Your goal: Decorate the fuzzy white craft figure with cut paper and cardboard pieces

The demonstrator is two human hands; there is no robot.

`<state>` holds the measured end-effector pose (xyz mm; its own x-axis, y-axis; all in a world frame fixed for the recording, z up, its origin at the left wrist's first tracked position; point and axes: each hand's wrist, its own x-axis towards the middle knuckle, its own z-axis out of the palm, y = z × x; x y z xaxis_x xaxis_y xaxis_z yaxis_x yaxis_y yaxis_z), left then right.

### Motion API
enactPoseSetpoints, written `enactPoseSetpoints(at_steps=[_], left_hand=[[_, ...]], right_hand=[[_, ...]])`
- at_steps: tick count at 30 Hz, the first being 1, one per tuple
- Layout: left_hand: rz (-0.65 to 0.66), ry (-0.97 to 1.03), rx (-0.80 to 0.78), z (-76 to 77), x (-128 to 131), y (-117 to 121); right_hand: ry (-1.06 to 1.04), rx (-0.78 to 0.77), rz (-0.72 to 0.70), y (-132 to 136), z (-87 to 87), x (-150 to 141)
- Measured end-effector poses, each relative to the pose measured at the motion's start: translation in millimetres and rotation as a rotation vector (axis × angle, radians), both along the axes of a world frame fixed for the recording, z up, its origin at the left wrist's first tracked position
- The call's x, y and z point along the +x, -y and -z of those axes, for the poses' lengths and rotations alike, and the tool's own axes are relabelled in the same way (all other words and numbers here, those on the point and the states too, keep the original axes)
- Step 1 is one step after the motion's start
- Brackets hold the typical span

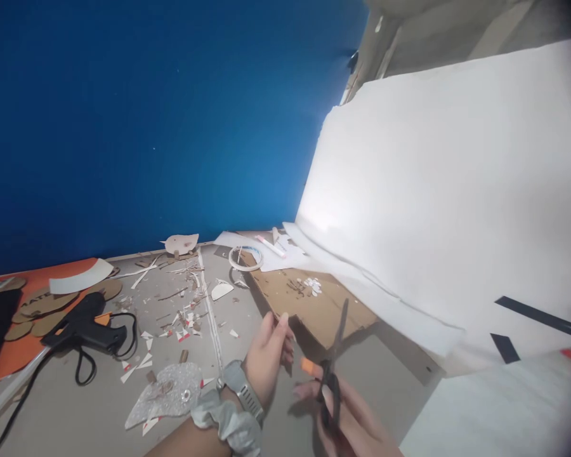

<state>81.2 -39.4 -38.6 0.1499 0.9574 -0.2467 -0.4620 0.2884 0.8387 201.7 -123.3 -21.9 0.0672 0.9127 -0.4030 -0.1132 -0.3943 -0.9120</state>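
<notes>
Giant blue panel across the back, big white sheet propped up along the right. Below that, a grey, pretty messy surface with paper scraps all over the left half. Next size down: brown cardboard piece flat on the surface, just beyond both hands, then an orange sheet off at far left. Right hand at bottom centre, fingers wrapped round the handles of dark scissors. Left hand just to the left, apart from the blades and nearer to the cardboard's left edge, fingers curled in with thumb close to forefinger; can't tell about anything pinched in there. Key bit spatially: scissors with long axis pointing up and away from the body, tipped slightly right, tips overlapping the cardboard's near side in view. Touching or just above? Can't say. Black glue gun well off to the left, tape roll by the cardboard's far left corner, little white chips on top of the cardboard. As for writing, just "ATE" readable on a cardboard cutout over on the orange sheet. No legible brands anywhere.
</notes>
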Motion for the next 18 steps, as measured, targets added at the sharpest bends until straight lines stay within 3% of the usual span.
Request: enactPoseSetpoints(at_steps=[4, 8, 11, 14, 18], left_hand=[[0.065, -0.018, 0.045, -9.7, -2.3, 9.2], [0.197, -0.011, 0.123, -15.9, -8.3, 11.5], [0.294, 0.012, 0.068, -13.4, -11.0, 10.1], [0.29, 0.011, 0.039, -8.8, -10.4, 8.9], [0.293, 0.047, 0.08, -6.2, -7.1, 8.3]], right_hand=[[-0.041, 0.061, 0.08, -10.7, -2.5, -22.4], [0.073, 0.083, 0.028, -16.4, -12.9, -29.4], [0.124, 0.079, -0.022, -23.1, -21.7, -26.1], [0.159, 0.096, -0.038, -29.1, -25.0, -22.6], [0.105, 0.081, -0.164, -31.3, -23.2, -19.5]])
